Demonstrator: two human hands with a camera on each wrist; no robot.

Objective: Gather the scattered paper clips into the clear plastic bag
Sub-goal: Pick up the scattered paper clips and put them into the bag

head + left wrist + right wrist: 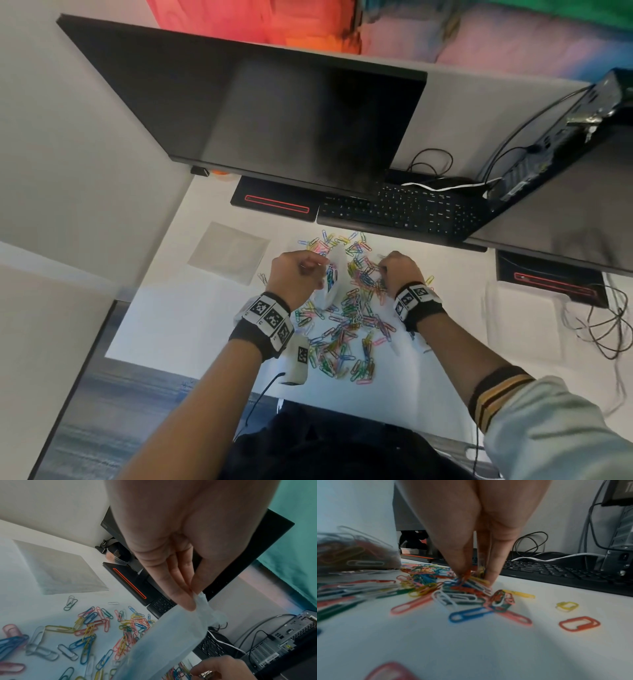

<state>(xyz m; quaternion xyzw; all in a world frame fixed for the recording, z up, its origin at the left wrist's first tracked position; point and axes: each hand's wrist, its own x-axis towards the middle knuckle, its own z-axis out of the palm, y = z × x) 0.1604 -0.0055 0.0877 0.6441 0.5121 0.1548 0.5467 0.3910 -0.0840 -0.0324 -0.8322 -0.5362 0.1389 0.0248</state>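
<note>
The bag (330, 279) is held up at its top edge by the pinching left hand (298, 274), just to the left of the right hand (399, 270), whose grip is closed on paper clips (464, 582) on the counter (455, 342).

This is an office desk. Beyond the hands stand a dark monitor (274, 116) and a black keyboard (404, 209), and to the far right of them a small desktop computer (561, 137) with cables (596, 325) trailing over the white desk (445, 377).
</note>
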